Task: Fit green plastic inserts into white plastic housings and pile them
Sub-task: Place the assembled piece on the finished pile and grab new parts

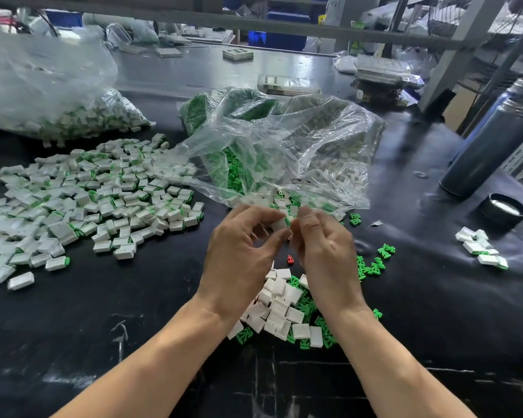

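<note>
A white housing [280, 223] is pinched by the left hand [239, 254] while a green insert [287, 221] is pressed in by the right hand [323, 245]; full seating, then transfer to the finished pile [82, 200], is required next

Bare black table [127, 342] near-left and near-right of the arms: open lanes. Left blocked by the wide pile of assembled pieces [82, 200]. Straight ahead, a crumpled clear bag [278, 152] walls off the far side. Loose heap of white housings and green inserts [284, 312] sits under the wrists. Right: scattered inserts [375, 260], black lid [504, 211], grey flask [492, 146], small cluster [480, 248].
</note>
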The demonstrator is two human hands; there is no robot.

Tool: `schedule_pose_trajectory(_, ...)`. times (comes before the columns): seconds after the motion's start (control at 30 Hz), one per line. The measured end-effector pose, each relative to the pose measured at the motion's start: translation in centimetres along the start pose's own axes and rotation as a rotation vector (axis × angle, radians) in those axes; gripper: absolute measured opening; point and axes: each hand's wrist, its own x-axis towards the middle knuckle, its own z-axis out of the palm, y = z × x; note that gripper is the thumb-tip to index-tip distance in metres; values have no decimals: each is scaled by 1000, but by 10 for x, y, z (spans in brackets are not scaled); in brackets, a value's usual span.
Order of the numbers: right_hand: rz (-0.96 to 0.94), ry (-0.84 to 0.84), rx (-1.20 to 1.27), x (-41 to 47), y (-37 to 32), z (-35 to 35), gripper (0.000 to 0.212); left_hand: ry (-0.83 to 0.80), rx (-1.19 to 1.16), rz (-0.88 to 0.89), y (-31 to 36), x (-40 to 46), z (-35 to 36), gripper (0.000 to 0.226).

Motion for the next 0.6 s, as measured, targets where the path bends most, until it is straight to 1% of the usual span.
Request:
schedule_pose_trajectory(0.1,-38,-24,-88,0,-2,-1,19,6,71,16,-2,0,-3,17)
schedule_pose_trajectory(0.17,-31,-34,-124,-1,-1,0,12,3,93,19,-2,0,-4,12)
schedule_pose_trajectory(0.4,57,18,-118,-1,-1,0,13,-39,194,68,-1,0,-3,11)
schedule_pose_trajectory(0.6,88,50,-132,2,1,0,16,-76,225,58,1,2,-5,14)
